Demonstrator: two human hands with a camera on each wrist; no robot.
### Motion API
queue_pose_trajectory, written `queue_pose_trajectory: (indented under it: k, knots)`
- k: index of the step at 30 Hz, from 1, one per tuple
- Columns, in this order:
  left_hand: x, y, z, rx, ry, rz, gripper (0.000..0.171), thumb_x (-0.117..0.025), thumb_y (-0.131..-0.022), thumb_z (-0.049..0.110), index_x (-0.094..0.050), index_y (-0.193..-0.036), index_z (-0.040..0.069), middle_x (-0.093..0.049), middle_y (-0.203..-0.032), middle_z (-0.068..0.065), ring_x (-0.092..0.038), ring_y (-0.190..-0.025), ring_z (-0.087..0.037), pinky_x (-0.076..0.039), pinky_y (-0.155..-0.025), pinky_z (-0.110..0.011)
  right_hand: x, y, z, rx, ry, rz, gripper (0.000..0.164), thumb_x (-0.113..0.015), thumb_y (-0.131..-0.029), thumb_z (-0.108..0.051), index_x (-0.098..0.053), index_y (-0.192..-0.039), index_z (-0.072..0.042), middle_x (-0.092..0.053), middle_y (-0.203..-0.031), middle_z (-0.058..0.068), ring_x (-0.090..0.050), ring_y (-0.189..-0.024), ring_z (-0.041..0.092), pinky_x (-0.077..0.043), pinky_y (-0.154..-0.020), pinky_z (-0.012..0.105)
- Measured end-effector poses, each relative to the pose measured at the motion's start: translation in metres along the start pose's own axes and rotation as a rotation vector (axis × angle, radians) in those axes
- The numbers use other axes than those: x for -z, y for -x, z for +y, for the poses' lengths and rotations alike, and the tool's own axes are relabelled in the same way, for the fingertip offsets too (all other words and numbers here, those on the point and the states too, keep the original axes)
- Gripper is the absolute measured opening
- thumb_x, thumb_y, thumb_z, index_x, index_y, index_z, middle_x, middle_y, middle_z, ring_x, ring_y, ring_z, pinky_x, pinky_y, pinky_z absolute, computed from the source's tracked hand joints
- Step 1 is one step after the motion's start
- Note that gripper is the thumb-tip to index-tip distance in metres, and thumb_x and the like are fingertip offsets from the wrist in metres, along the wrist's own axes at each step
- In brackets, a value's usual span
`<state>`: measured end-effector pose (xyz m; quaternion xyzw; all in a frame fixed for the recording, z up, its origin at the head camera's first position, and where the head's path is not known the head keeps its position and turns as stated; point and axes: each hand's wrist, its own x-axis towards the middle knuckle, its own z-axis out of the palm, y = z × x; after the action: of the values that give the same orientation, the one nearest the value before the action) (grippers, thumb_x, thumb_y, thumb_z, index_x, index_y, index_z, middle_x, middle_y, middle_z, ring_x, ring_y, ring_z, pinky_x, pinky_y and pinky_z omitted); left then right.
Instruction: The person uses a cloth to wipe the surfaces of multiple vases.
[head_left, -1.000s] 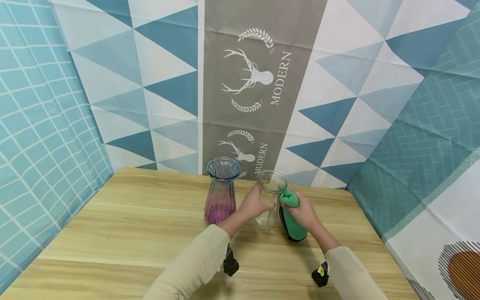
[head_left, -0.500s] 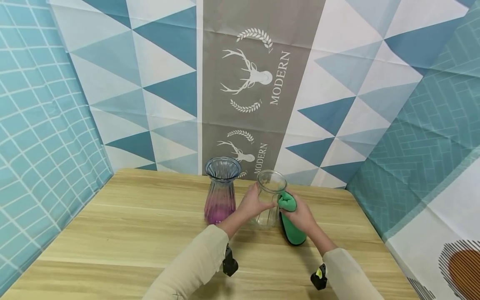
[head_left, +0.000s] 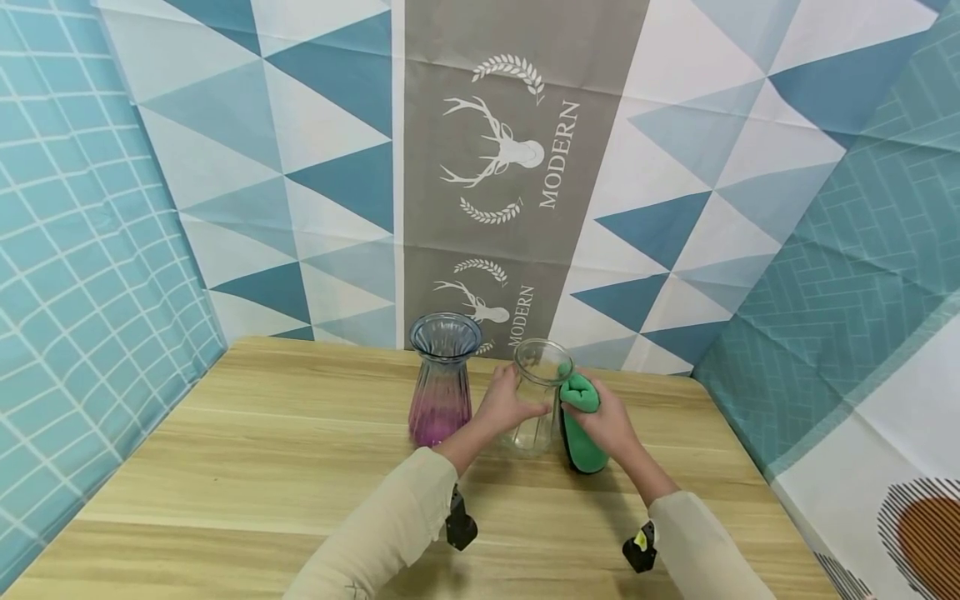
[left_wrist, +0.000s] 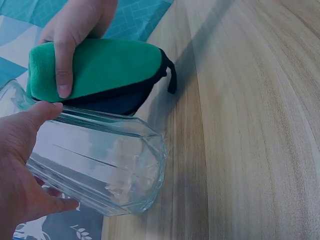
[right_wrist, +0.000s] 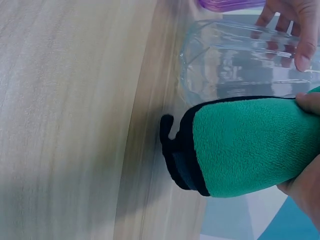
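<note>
A clear glass vase stands upright near the back of the table, its faceted base showing in the left wrist view. My left hand grips it from the left, thumb in front, below the flared rim. On the vase's right side, my right hand holds a folded green cloth with dark edging and a small black loop. The cloth's top end meets the vase near the rim, and the rest hangs alongside the glass. Whether any cloth reaches inside the vase, I cannot tell.
A ribbed vase, blue-grey above and purple below, stands just left of my left hand. The wooden table ends at a patterned cloth backdrop behind, with more hangings on both sides.
My right hand and the green cloth dipped slightly toward me and left, then came back up along the vase's side. The left hand and both vases stay nearly in place.
</note>
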<state>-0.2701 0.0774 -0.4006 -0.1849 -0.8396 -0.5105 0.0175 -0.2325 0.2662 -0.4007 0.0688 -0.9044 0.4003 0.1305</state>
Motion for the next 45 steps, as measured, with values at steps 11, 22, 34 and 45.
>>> queue_pose_trajectory:
  k: [11, 22, 34, 45]
  knots:
    - [0.001, -0.002, 0.001, -0.007, 0.003, 0.0, 0.08, -0.081, -0.069, 0.028, -0.043, -0.137, 0.006, -0.044, -0.126, -0.019, -0.049, -0.117, -0.032, -0.042, -0.102, -0.044, -0.005, -0.002, 0.004, -0.005, -0.006, -0.007, 0.061, -0.07, -0.083, -0.013, -0.043, -0.138, -0.008, -0.053, -0.132, 0.019, -0.052, -0.119, 0.037, -0.046, -0.094, 0.054]
    - [0.002, -0.002, 0.0, -0.047, 0.079, 0.013, 0.083, -0.08, -0.07, 0.019, -0.036, -0.138, 0.002, -0.042, -0.135, -0.02, -0.043, -0.127, -0.033, -0.041, -0.105, -0.044, -0.01, 0.001, 0.013, -0.006, 0.044, -0.05, 0.058, -0.071, -0.082, -0.01, -0.046, -0.134, -0.005, -0.054, -0.13, 0.02, -0.052, -0.117, 0.039, -0.045, -0.094, 0.056]
    - [0.003, -0.002, -0.001, -0.052, 0.105, 0.006, 0.085, -0.079, -0.07, 0.015, -0.032, -0.139, -0.002, -0.042, -0.139, -0.022, -0.039, -0.132, -0.035, -0.035, -0.109, -0.048, -0.006, 0.004, 0.014, -0.014, 0.108, -0.158, 0.047, -0.067, -0.084, -0.007, -0.053, -0.128, -0.005, -0.059, -0.123, 0.018, -0.055, -0.113, 0.037, -0.047, -0.092, 0.052]
    - [0.005, -0.003, -0.002, -0.03, 0.065, -0.045, 0.085, -0.077, -0.072, 0.015, -0.03, -0.142, 0.004, -0.04, -0.144, -0.018, -0.036, -0.135, -0.033, -0.033, -0.11, -0.047, 0.003, 0.001, 0.01, -0.077, 0.155, -0.113, 0.051, -0.065, -0.087, -0.016, -0.048, -0.134, -0.007, -0.056, -0.129, 0.02, -0.054, -0.114, 0.041, -0.047, -0.09, 0.055]
